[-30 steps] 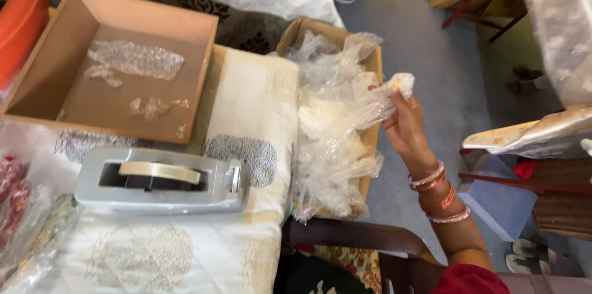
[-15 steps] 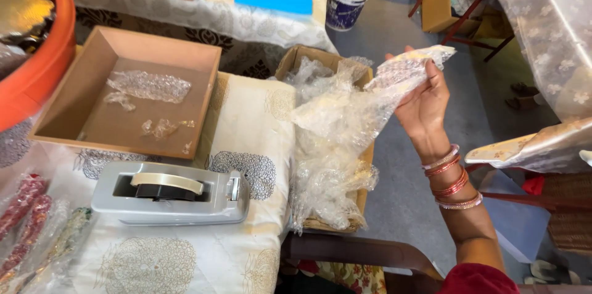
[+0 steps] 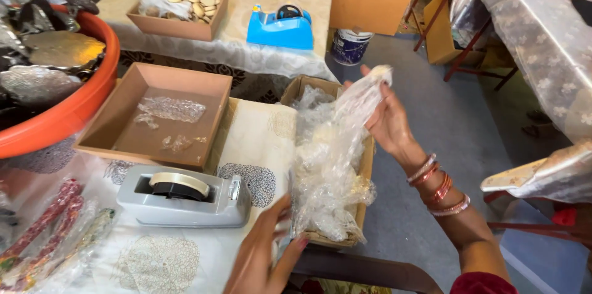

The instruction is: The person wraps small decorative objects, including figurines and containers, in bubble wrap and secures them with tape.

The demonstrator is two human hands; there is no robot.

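Observation:
My right hand, with several bangles on the wrist, holds up a clear plastic bag above a cardboard box stuffed with crumpled clear plastic bags. My left hand reaches in from the bottom, fingers apart, its fingertips at the lower end of the plastic beside the box; nothing is clearly gripped. A grey tape dispenser sits on the patterned tablecloth just left of my left hand.
An open brown box with bits of plastic lies behind the dispenser. An orange tub of metal items sits far left. Wrapped red items lie bottom left. A far table holds a box of round biscuits and a blue tape dispenser.
My right hand has kept the plastic bag raised and turned it more upright. My left hand has come into view at the bottom. The view has tilted up, showing the far table.

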